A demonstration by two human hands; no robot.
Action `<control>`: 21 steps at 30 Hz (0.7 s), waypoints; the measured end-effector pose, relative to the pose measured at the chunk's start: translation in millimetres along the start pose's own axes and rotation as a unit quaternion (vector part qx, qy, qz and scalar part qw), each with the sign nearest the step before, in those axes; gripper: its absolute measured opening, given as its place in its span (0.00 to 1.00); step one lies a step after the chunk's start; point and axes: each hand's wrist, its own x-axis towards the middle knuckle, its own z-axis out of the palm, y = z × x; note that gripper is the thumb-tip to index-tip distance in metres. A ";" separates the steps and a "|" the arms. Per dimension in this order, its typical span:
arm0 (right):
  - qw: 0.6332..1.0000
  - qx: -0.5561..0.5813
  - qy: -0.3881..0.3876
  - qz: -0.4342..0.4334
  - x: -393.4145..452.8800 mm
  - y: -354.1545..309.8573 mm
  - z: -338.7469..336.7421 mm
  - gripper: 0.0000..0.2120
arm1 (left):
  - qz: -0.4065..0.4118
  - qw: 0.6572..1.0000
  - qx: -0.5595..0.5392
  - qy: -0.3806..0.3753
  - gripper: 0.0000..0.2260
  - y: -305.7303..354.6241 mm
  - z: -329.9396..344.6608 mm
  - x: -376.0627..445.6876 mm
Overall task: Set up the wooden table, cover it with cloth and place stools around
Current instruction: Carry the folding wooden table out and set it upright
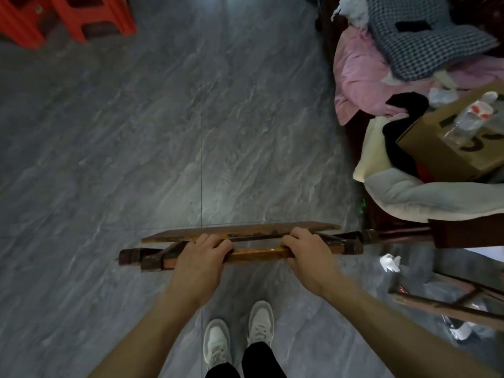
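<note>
Both arms reach forward and down; the left hand [200, 259] and right hand [308, 252] curl side by side around the folded wooden table's [259, 253] rail between them.

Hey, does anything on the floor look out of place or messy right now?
Yes: a crumpled white paper lies loose on the grey floor, right of the folded wooden table that both hands hold. It looks like dropped litter.

The folded wooden table [240, 242] is held edge-up above the floor [136, 145], stools [68, 17] far ahead on the left, a cardboard box [450, 140] on piled bedding [425, 197] to the right.
</note>
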 end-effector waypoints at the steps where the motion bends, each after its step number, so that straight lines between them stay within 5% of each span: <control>1: 1.000 0.000 -0.001 0.002 8.2 4.2 8.3 0.10 | -0.003 1.000 0.001 0.000 0.10 -4.1 8.5 6.1; 14: 0.998 -0.029 0.049 -0.003 70.3 6.0 39.4 0.17 | 0.003 0.999 0.031 0.007 0.14 -40.2 32.5 51.0; 21: 0.977 0.067 0.164 0.123 57.2 -70.6 55.1 0.16 | 0.005 0.997 -0.043 -0.063 0.17 -53.6 6.2 54.1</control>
